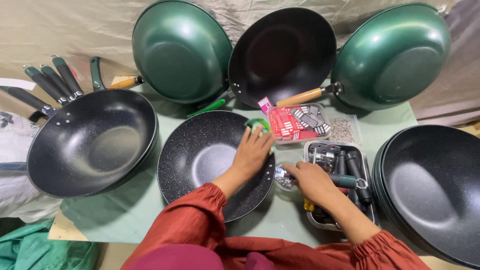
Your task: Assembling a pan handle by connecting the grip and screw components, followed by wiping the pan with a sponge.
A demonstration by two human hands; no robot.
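While I watch from the head camera, both hands work at the middle of the worktop [390, 125].
Left hand: my left hand [252, 152] lies on the far rim of the speckled pan [200, 155], fingers [260, 137] curled loosely over a green handle [257, 124]; it seems pressed to the rim to line it up there.
Right hand: my right hand [312, 180] pinches something small and shiny over a clear cup [285, 181]; thumb and forefinger are closed on it, but I cannot tell what it is.
Pan: it sits rim up, straight in front of me, within easy reach of both hands; matte black with fine pale flecks, shallow and round.
Tray: a metal tray [320, 220] just right of the cup holds dark handles [350, 167], close by for picking.
Boxes: a clear box of red and black pieces [298, 122] and a tub of small metal bits [342, 130] stand behind.
Stacks: black pans left [90, 142] and right [432, 185] lie nested, smooth and glossy.
Back row: two green pans [180, 50] [395, 55] and one black [282, 52] lean on a cloth, wooden handles down.
Loose handles: grey ones [50, 82] lie far left.
Sleeves: rust-red, gathered at the wrist.
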